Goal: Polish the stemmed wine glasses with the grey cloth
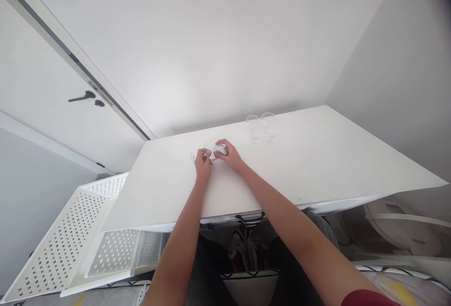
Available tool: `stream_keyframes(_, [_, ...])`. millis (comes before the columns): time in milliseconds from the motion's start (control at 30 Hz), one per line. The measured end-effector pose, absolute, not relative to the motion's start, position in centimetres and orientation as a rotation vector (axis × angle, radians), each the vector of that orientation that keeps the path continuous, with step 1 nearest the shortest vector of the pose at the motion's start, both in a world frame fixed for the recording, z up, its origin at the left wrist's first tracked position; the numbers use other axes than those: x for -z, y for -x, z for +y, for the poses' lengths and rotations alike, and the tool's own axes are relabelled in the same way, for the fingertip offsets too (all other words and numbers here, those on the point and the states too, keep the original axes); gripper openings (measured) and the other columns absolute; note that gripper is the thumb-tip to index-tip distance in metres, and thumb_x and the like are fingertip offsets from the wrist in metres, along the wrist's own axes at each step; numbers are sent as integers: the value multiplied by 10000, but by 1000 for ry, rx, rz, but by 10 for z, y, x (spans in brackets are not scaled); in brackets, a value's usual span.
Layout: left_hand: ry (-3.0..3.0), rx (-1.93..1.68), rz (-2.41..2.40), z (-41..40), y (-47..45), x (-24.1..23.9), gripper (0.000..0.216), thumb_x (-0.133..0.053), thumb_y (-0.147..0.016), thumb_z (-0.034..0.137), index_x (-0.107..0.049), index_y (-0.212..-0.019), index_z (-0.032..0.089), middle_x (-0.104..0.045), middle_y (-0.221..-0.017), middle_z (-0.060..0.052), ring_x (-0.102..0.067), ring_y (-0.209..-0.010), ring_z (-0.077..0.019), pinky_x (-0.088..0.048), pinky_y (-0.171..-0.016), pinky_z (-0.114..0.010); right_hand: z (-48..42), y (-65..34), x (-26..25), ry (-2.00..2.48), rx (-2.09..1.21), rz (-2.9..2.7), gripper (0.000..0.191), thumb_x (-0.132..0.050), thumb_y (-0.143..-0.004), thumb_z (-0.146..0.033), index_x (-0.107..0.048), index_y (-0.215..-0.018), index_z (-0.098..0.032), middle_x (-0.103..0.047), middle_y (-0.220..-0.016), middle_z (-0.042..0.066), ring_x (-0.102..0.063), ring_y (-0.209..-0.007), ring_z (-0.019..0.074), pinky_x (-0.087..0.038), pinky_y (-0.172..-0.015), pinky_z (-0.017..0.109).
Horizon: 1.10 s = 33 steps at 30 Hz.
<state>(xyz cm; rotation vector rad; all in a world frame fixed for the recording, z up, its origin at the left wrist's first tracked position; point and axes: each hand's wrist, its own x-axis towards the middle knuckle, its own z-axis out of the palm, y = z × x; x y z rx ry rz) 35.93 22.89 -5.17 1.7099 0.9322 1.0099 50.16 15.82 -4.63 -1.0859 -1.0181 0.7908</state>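
Note:
Over the middle-left of the white table, my left hand has its fingers closed round a clear stemmed glass; part of it sticks out left of the hand. My right hand grips a crumpled white-grey cloth. The cloth is pressed up against the glass, and the two hands nearly touch. How much of the glass lies inside the cloth is hidden. To the right of my hands, several clear stemmed glasses stand close together near the table's back edge, faint against the white.
The white table meets a white wall at its back. White perforated baskets stand low on the left, below a door with a black handle. A rounded pale appliance sits low on the right.

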Motion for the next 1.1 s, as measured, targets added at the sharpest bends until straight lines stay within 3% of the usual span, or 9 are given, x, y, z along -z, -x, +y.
stream_keyframes(100, [-1674,-1013,889,229,-359,51,364,-577,-964,571,-584,-1181,278,-628,-954,-42,-600,-731,-153,-473,-602,-278,160,-501,47,1083,-663,-1004,364,-760,-789,-393,-589,-1084,-265,-572,-942,-9,-519,-798,167,-450,-739,312])
stream_keyframes(233, [-1596,-1022,660,226,-361,47,681,-574,-968,576,-319,-1555,341,-651,-1171,-102,-646,-962,-204,-532,-642,-284,156,-500,42,1049,-493,-895,346,-729,-837,-416,-563,-1099,-263,-562,-978,10,-527,-850,183,-455,-780,325])
stream_keyframes(333, [-1601,-1010,576,223,-361,46,744,-620,-958,530,-281,-1590,330,-674,-1213,-108,-663,-1055,-216,-548,-772,-312,151,-499,37,1069,-398,-860,321,-666,-899,-453,-539,-1125,-264,-561,-964,24,-529,-857,195,-460,-794,339])
stream_keyframes(433, [-1626,-1049,596,221,-358,46,673,-588,-987,480,-301,-1572,311,-720,-1131,-87,-699,-948,-199,-519,-864,-356,149,-499,37,1127,-290,-798,291,-629,-925,-474,-526,-1094,-260,-563,-970,32,-527,-862,198,-461,-817,347])
stream_keyframes(533, [-1659,-1273,769,224,-352,47,597,-524,-1019,466,-315,-1547,284,-703,-867,-20,-653,-738,-177,-493,-827,-357,149,-502,38,1216,-219,-708,265,-630,-916,-477,-529,-1042,-266,-561,-977,33,-526,-879,201,-460,-839,353])
stream_keyframes(633, [-1862,-1449,944,230,-350,46,391,-526,-1012,459,-574,-1340,251,-689,-963,-70,-641,-923,-218,-465,-884,-372,150,-504,40,1207,-264,-745,229,-654,-899,-453,-548,-995,-274,-559,-941,23,-520,-838,194,-454,-802,348])
stream_keyframes(733, [-2179,-1197,875,233,-352,48,299,-506,-1014,449,-717,-1072,245,-719,-1099,-99,-610,-1120,-266,-413,-1005,-422,151,-503,39,1079,-362,-817,205,-679,-889,-417,-559,-980,-278,-564,-924,12,-522,-816,183,-449,-768,336])
stream_keyframes(900, [-2300,-694,745,232,-357,53,266,-583,-960,480,-719,-967,252,-721,-694,-32,-642,-864,-251,-455,-908,-390,150,-503,36,973,-423,-812,197,-693,-889,-409,-567,-964,-278,-555,-885,-4,-517,-792,169,-447,-737,317])
stream_keyframes(1100, [-2167,-959,873,238,-356,57,222,-541,-975,405,-591,-845,232,-671,-736,-13,-594,-656,-168,-456,-709,-302,151,-507,36,1073,-322,-804,274,-593,-940,-520,-688,-1025,-278,-583,-970,45,-531,-957,221,-472,-939,415])
